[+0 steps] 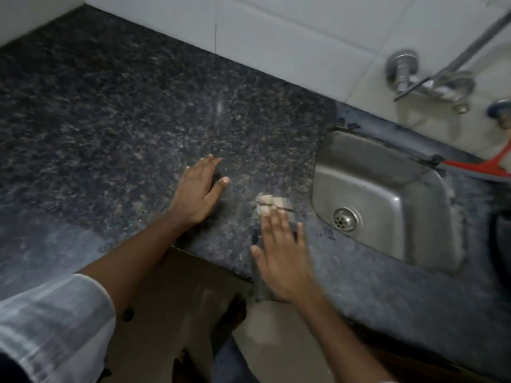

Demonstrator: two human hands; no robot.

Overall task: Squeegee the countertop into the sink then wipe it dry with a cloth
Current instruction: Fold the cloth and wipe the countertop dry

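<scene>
Your left hand (197,189) braced flat, fingers spread, on the table (110,120); your right hand (282,255), blurred, apparently pressed a cloth (272,203) flat toward the sink (387,200) at three o'clock.

Two hands (197,189) (282,252), one cloth (272,203), one sink (387,200), one squeegee (481,167), one tap (431,78).

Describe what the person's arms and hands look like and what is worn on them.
Both hands are bare: no gloves, rings or watch show on the left hand or the right hand. The left arm has a white sleeve with faint stripes, pushed up past the forearm. The right forearm is bare as far as the picture shows.
</scene>
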